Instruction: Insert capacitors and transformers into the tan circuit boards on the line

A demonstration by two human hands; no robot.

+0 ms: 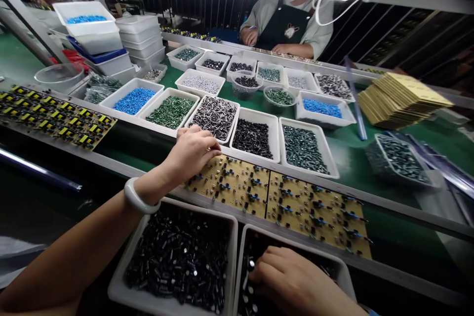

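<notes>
My left hand [192, 152], with a pale bangle [138, 197] on its wrist, is closed in a pinch over the left end of a tan circuit board [240, 185]. Whatever its fingertips hold is too small to make out. Small parts stand on this board and on a second circuit board [318, 212] beside it. Down in the right-hand bin [240, 261] of black cylindrical capacitors, my right hand [292, 276] has its fingers curled; the fingertips are partly hidden. Another bin [234, 247] of black capacitors [177, 261] stands to its left.
Behind the metal rail [255, 160] stand white trays of small parts, among them green [168, 111], black [254, 137] and blue ones [134, 100]. Populated boards [55, 118] lie left, stacked bare boards [403, 98] right. A co-worker [285, 24] sits opposite.
</notes>
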